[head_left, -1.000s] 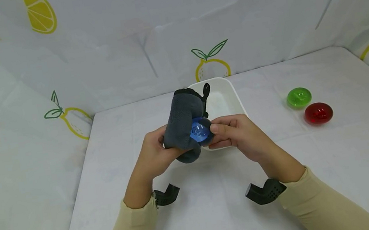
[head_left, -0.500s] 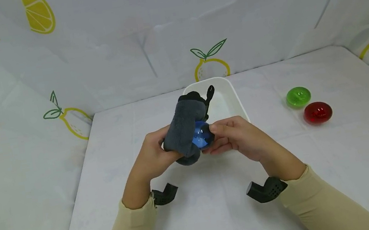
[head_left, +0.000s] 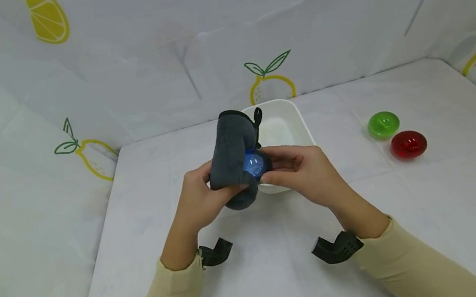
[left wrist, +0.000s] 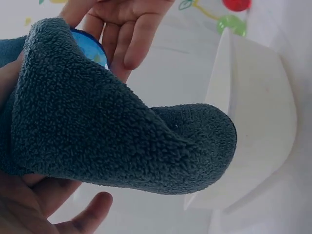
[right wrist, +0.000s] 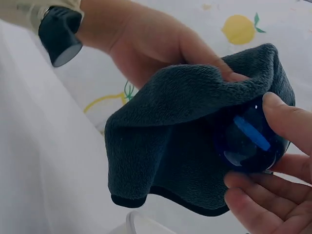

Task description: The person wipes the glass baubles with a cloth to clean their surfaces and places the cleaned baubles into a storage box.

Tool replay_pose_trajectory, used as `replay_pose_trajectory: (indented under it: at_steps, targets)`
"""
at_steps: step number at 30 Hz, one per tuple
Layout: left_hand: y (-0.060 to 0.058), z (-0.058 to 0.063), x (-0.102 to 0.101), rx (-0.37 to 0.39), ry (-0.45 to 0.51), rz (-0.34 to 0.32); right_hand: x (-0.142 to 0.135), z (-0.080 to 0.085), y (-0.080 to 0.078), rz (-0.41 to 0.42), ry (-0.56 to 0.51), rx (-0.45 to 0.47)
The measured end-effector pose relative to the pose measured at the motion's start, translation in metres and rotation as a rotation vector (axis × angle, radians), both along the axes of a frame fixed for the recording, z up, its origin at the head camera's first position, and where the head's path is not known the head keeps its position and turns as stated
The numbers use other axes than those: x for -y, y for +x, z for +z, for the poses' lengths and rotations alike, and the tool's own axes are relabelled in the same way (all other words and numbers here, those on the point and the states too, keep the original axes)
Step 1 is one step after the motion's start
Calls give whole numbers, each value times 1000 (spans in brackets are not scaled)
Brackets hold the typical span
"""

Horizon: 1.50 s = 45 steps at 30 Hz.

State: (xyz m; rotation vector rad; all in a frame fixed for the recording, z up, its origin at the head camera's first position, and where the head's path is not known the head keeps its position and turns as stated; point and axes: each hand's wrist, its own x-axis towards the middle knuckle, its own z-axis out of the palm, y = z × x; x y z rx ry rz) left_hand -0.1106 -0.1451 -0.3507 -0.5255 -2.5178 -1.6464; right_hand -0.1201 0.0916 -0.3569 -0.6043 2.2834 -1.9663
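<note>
My left hand [head_left: 199, 197] grips a dark grey-blue plush cloth [head_left: 230, 152] with a black edge and a small black hanging loop [head_left: 257, 116]. The cloth folds around a shiny, see-through blue ball [head_left: 254, 164]. From the other side my right hand [head_left: 299, 168] pinches that ball between thumb and fingers. In the right wrist view, the thumb lies on the upper side of the blue ball [right wrist: 248, 136] and the fingers are below it, while the cloth [right wrist: 170, 131] wraps its far side. Seen from the left wrist, the cloth [left wrist: 112, 122] covers most of the ball.
Behind the cloth stands a white rectangular tub [head_left: 286, 121], partly hidden by the hands. To the right on the white-covered table [head_left: 413, 225] lie a green see-through ball [head_left: 383, 125] and a red one [head_left: 408, 145], close together. A lemon-printed sheet [head_left: 140, 71] hangs behind.
My right hand has changed its hold on the blue ball: its thumb has dropped to the lower edge and its fingers have come up. The cloth dipped right, then came back up and left.
</note>
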Motion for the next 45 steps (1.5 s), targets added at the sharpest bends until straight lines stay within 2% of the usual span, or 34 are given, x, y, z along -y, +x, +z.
replay_pose_trajectory:
  at_steps: [5, 10, 13, 16, 18, 20, 22, 24, 28, 32, 36, 40, 43, 45]
  targets:
    - [0, 3, 0, 14, -14, 3, 2, 2, 4, -31, 136, -329]
    - [0, 5, 1, 72, -33, -1, 3, 2, 5, -50, 262, -578]
    - [-1, 4, -1, 118, -25, 29, 8, 0, 7, -107, 361, -724]
    - [-1, 2, -5, 150, -10, 66, 12, -1, 8, -177, 420, -819]
    - [-1, 1, -7, 163, -3, 82, 14, -2, 9, -210, 428, -840]
    - [-2, 0, -9, 164, 1, 82, 13, -2, 9, -215, 392, -811]
    - [-2, 0, -8, 161, 7, 76, 12, -1, 8, -178, 317, -728]
    - [-3, 0, -6, 158, 19, 63, 9, 0, 7, -125, 219, -599]
    - [-3, 0, -1, 160, 81, 21, 3, 3, 5, -12, 2, -270]
    - [-3, 1, 1, 160, 155, -24, 0, 6, 4, 34, -139, -13]
    - [-2, 1, 0, 135, 176, -38, 0, 7, 4, 24, -218, 118]
    - [0, -1, -4, 87, 142, -5, 3, 6, 4, 30, -349, 216]
    - [2, -2, -8, 18, 88, 30, 5, 4, 3, 52, -454, 278]
    - [3, -3, -10, -80, 53, 37, 8, 3, 3, 53, -486, 307]
